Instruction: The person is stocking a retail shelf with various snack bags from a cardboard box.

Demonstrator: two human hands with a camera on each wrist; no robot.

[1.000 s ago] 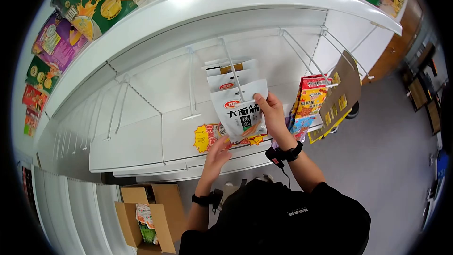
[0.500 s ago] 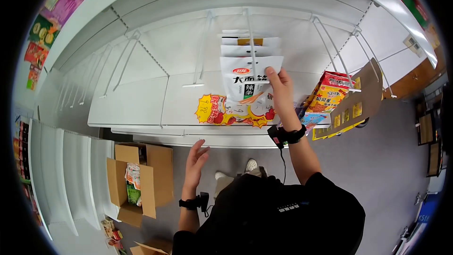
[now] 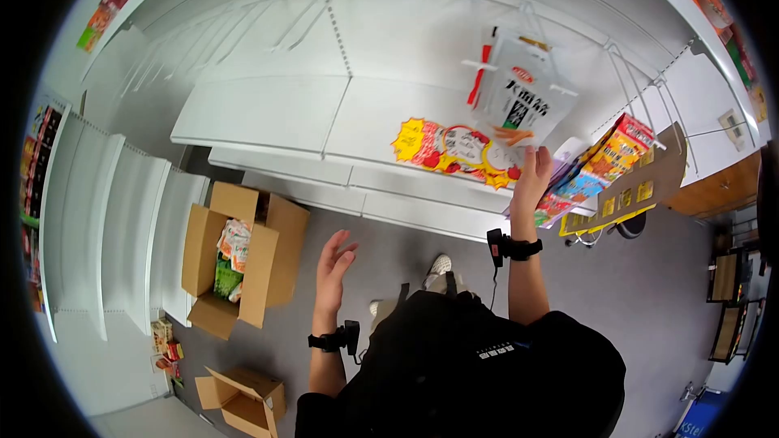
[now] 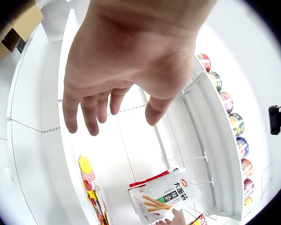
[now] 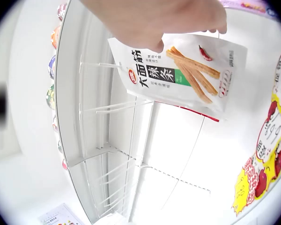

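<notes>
A white snack bag [image 3: 531, 85] with dark lettering hangs from a shelf hook, askew in the head view. Just below its lower edge is my right hand [image 3: 531, 182], fingers extended upward. In the right wrist view that hand [image 5: 161, 21] overlaps the bag's side, the thumb in front of the bag [image 5: 196, 77]. A red edge of another packet [image 3: 480, 77] shows behind it. My left hand [image 3: 331, 272] is held out before the shelf front, fingers loosely bent and nothing in them; the left wrist view shows its palm side [image 4: 126, 65].
Yellow and red price signs [image 3: 462, 150] lie along the shelf edge. Colourful snack packets [image 3: 613, 154] hang at the right beside a cardboard display [image 3: 649, 182]. Bare hooks [image 3: 300, 20] stick out at the left. An open carton [image 3: 264, 272] with packets stands on the floor, a smaller carton [image 3: 243, 405] nearby.
My right hand has let go of the bag's upper right side and come down to its lower edge. The bag now hangs tilted. My left hand has drawn back from the bag.
</notes>
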